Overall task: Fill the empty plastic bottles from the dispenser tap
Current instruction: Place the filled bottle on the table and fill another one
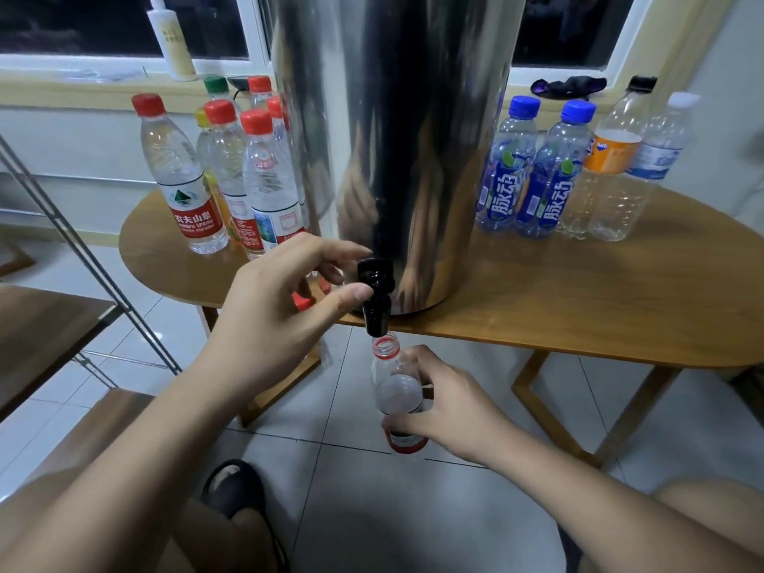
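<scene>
Step in hand: filling one bottle at the tap, judged to be at its very start; your right hand (446, 403) holds the uncapped bottle (397, 390) in the lower centre of the frame, below the edge of the table (578, 291), fingers and thumb wrapped round its lower body over the red label; its mouth sits just under the spout of the black tap (375, 295), near but seemingly not touching, the neck leaning slightly left; your left hand (285, 299) is at the tap in mid-frame, thumb tip against the side of the tap head and forefinger curled over its top, a narrow pinch, the other fingers loosely bent behind; the tap juts from the foot of the steel dispenser (392, 138) standing on the table; no stream visible between spout and mouth, and no water level can be made out inside; the bottle reads as empty or nearly so; clear thin plastic, red neck ring; a loose red cap (302, 301) lies on the table behind your left hand, probably its own; next move, as judged: work the lever with the left hand, keep the mouth centred under the spout, and be ready to close before the neck floods; red-capped bottles (231, 167) stand at upper left, blue-capped bottles (533, 171) at upper right.
</scene>
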`<state>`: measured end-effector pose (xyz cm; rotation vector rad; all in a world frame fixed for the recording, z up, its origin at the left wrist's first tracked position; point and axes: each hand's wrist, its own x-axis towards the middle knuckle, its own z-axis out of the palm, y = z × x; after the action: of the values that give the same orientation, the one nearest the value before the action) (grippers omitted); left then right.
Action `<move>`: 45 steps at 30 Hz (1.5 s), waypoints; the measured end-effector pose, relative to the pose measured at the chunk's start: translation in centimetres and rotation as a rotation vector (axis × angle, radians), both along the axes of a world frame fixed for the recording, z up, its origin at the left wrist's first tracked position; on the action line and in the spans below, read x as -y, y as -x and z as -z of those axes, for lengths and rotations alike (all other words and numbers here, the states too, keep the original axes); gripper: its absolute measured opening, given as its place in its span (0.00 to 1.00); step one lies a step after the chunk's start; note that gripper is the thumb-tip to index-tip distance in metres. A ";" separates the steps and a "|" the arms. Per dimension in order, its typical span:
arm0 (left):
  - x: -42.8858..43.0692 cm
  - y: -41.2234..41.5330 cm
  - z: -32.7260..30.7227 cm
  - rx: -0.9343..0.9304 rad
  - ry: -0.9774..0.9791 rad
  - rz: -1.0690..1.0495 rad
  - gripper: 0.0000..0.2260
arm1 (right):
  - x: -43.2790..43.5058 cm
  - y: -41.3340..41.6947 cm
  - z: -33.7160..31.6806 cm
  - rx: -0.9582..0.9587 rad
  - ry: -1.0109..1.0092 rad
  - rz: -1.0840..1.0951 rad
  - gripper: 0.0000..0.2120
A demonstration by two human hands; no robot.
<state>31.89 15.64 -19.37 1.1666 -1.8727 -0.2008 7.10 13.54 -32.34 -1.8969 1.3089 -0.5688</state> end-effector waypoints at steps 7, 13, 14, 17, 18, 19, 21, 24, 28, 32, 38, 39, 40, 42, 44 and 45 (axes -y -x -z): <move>0.5 0.8 0.4 0.038 0.033 0.058 0.09 | 0.1 -0.4 0.2 0.007 0.015 -0.017 0.36; 0.1 1.2 0.4 0.084 0.106 0.049 0.07 | 0.2 -0.5 0.3 -0.003 0.006 -0.022 0.37; 0.1 1.3 0.5 0.095 0.126 0.043 0.07 | 0.2 -0.6 0.3 -0.009 0.002 -0.026 0.37; -0.1 1.5 0.6 0.110 0.160 0.034 0.07 | 0.1 -0.8 0.4 -0.026 -0.009 -0.031 0.36; -0.1 1.5 0.6 0.109 0.162 0.036 0.07 | 0.0 -0.8 0.5 -0.026 -0.012 -0.028 0.36; -0.1 1.5 0.6 0.107 0.163 0.038 0.06 | 0.0 -0.9 0.6 -0.025 -0.016 -0.025 0.35; -0.1 1.4 0.7 0.099 0.158 0.042 0.06 | -0.1 -1.1 0.7 -0.033 -0.027 -0.027 0.35; -0.1 1.6 0.7 0.100 0.151 0.043 0.06 | -0.1 -1.3 0.8 -0.037 -0.036 -0.036 0.35; -0.2 1.6 0.8 0.071 0.123 0.053 0.05 | 0.0 -1.4 0.8 -0.033 -0.035 -0.029 0.34; -0.3 1.6 0.8 0.056 0.106 0.059 0.05 | 0.0 -1.5 0.9 -0.034 -0.033 -0.030 0.34; -0.3 1.6 0.8 0.049 0.093 0.064 0.05 | 0.0 -1.6 0.8 -0.038 -0.029 -0.025 0.34; -0.3 1.6 0.8 0.047 0.092 0.062 0.05 | 0.0 -1.6 0.8 -0.040 -0.028 -0.026 0.34; -0.3 1.6 0.8 0.045 0.090 0.062 0.05 | 0.0 -1.6 0.7 -0.043 -0.028 -0.026 0.34; -0.3 1.7 0.8 0.039 0.087 0.064 0.05 | -0.1 -1.6 0.6 -0.049 -0.034 -0.028 0.34; -0.4 1.7 0.9 0.035 0.087 0.067 0.05 | -0.2 -1.6 0.6 -0.059 -0.039 -0.034 0.34; -0.4 1.7 0.9 0.034 0.089 0.067 0.05 | -0.2 -1.6 0.6 -0.063 -0.040 -0.037 0.35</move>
<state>30.20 16.03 -20.22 1.0534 -1.9325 -0.1343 8.72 13.73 -32.92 -1.9156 1.3131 -0.4640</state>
